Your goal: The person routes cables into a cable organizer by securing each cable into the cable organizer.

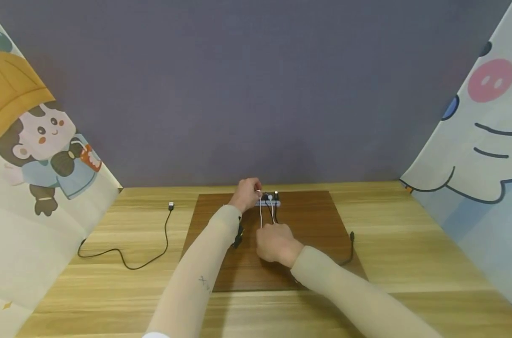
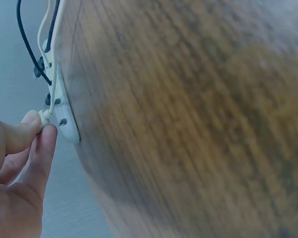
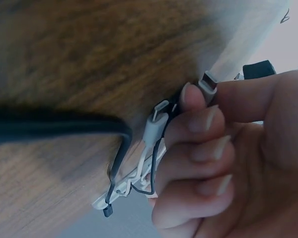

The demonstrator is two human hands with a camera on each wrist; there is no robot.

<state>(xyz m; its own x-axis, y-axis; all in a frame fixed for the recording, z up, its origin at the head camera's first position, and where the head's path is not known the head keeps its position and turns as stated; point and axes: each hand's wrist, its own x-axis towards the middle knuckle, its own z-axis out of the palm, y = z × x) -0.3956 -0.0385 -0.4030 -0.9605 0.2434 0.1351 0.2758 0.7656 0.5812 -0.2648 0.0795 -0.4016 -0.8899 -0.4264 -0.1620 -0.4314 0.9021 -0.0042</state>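
At the far edge of the brown board (image 1: 298,253), a white cable holder strip (image 1: 274,203) keeps several black and white cables in its slots. My left hand (image 1: 246,193) is at the strip's left end. In the left wrist view, its thumb and fingertips pinch a white cable end (image 2: 44,116) beside the strip. Nearer to me, over the board, is my right hand (image 1: 277,241). Its thumb and index finger pinch a white USB-C plug (image 3: 207,87), seen in the right wrist view. Another white USB-C plug (image 3: 155,128) lies beside its curled fingers, with a dark cable behind it.
On the wooden table left of the board lies a black USB cable (image 1: 131,268). Another black cable end (image 1: 352,237) lies by the board's right edge. A grey panel (image 1: 256,94) stands behind, and printed cartoon panels flank both sides.
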